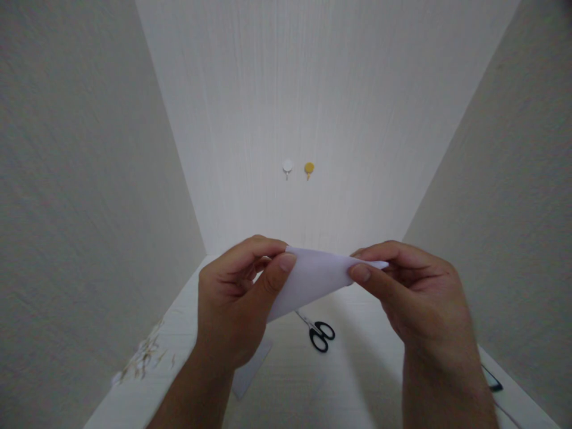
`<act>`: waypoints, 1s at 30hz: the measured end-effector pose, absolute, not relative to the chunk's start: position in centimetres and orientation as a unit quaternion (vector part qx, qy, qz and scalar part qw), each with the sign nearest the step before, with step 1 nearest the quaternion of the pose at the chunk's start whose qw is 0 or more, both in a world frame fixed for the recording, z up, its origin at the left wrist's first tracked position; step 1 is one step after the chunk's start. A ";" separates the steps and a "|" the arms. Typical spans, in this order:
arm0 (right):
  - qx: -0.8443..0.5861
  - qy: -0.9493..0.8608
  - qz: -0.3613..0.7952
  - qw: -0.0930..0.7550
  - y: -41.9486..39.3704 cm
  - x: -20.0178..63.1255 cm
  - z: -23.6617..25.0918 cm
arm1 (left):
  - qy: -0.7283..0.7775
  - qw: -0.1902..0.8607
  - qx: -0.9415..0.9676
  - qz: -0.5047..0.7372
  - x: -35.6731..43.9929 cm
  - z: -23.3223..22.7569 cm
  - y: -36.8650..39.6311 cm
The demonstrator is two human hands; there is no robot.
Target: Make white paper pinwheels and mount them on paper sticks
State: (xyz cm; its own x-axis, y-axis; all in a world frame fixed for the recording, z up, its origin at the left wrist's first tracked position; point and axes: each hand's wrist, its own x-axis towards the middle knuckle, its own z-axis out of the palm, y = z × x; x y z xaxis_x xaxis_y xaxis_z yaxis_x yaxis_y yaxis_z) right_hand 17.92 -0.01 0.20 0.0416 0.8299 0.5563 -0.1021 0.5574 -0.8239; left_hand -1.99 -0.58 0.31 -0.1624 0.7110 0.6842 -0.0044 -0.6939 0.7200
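Observation:
A piece of white paper (315,275), folded into a narrow triangle, is held up above the table between both hands. My left hand (243,295) pinches its wide end, thumb in front and fingers behind. Toward the pointed end, my right hand (411,292) pinches the paper between thumb and fingers, and the tip pokes out past the thumb. Below the paper, scissors (320,335) with black handles lie on the table, their blades partly hidden by it. A flat pale sheet (251,369) rests on the table, partly covered by my left hand and forearm.
Pale walls enclose the white table (344,381) at the back and both sides. A white hook (287,167) and a yellow hook (309,168) are on the back wall. Dried flowers (145,354) lie at the left edge. A dark-edged object (492,379) sits at the right, partly hidden.

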 end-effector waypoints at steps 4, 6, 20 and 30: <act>-0.312 -0.603 0.306 0.667 -0.1 17.9 0.2 | 0.286 0.247 0.605 0.701 -2.1 0.3 -0.6; -0.316 -0.611 0.268 0.675 -0.1 17.9 0.3 | 0.280 0.239 0.615 0.697 -2.2 0.3 -0.5; -0.341 -0.659 0.272 0.613 -0.2 18.1 0.4 | 0.291 0.228 0.641 0.672 -2.4 0.3 -0.4; -0.294 -0.593 0.403 0.632 0.1 16.8 0.1 | 0.274 0.291 0.555 0.729 -1.0 -0.5 -0.2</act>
State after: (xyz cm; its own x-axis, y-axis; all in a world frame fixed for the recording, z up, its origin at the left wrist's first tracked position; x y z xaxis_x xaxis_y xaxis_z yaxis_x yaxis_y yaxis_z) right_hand 16.78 0.07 0.08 -0.0282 0.8582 0.5125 -0.1598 0.5022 -0.8498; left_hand -0.95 -0.18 -0.52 -0.2140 0.7292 0.6500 -0.1204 -0.6800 0.7233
